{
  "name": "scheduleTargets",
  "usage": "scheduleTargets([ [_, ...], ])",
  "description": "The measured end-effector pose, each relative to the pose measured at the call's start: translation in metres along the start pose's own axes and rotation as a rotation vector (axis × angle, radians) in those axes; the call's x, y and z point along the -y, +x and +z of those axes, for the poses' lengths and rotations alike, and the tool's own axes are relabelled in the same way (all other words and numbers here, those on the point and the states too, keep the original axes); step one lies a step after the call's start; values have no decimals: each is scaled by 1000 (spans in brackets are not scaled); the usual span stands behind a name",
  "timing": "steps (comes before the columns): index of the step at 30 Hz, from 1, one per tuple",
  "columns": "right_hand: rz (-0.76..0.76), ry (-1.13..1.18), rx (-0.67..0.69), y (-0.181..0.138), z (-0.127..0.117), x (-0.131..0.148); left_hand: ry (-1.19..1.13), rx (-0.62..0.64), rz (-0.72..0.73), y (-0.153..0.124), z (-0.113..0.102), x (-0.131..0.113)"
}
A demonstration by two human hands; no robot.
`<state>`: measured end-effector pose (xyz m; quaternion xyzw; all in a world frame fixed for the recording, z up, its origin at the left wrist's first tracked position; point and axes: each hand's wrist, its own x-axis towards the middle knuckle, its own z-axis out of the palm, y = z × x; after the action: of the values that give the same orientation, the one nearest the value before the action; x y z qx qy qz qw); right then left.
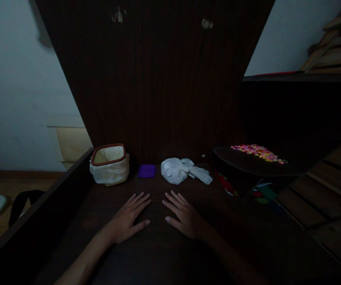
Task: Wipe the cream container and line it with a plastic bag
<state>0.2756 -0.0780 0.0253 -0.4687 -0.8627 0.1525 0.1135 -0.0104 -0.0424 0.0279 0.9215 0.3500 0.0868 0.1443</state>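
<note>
My left hand lies flat on the dark wooden surface, fingers spread and holding nothing. Opposite it, my right hand rests palm down in the same way, also with nothing in it. Beyond the fingertips, a purple folded square lies flat near the back panel. To its right sits a white plastic bag, knotted, its contents hidden. A small bin with a brown rim and a white liner stands at the back left. Neither hand touches any of these.
A tall dark panel rises behind the surface, and a raised edge runs along the left. On the right, a dark shelf carries many small pink and yellow pieces. Wooden slats show at far right.
</note>
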Motion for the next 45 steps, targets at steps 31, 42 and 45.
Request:
scheduleTargets([
  [31, 1, 63, 37, -1, -1, -2, -53, -26, -7, -4, 5, 0],
  [42, -31, 115, 35, 5, 8, -13, -27, -70, 27, -3, 14, 13],
  [45, -21, 95, 70, 8, 8, -16, -13, -55, 48, 0, 19, 20],
])
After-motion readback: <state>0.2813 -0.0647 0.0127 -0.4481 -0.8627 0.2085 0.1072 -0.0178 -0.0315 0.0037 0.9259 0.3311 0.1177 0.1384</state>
